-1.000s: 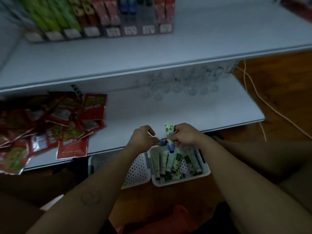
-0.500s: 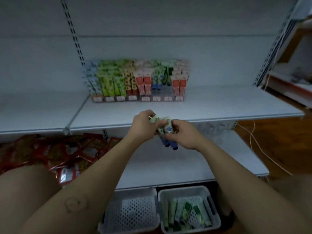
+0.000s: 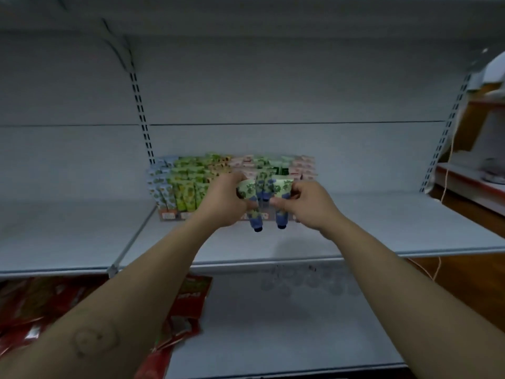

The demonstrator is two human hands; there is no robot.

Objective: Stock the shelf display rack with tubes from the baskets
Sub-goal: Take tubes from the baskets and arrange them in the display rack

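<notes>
Both hands are raised in front of the display rack (image 3: 175, 214) on the middle shelf. My left hand (image 3: 225, 203) grips one pale green tube with a blue cap (image 3: 255, 220), cap pointing down. My right hand (image 3: 308, 205) pinches a second matching tube (image 3: 281, 214), also cap down. The two tubes hang side by side just in front of the rack. The rack holds rows of upright tubes in blue, green, orange and pink, with price tags along its front. The baskets are out of view.
The white middle shelf (image 3: 382, 231) stretches left and right of the rack. Red snack packets (image 3: 185, 305) lie on the lower shelf at the left. A thin cord (image 3: 448, 165) hangs at the right beside a wooden unit (image 3: 475, 187).
Both hands rose from the basket on the floor up to the rack. The tubes, held together before, are now apart, one in each hand. The view tilted up.
</notes>
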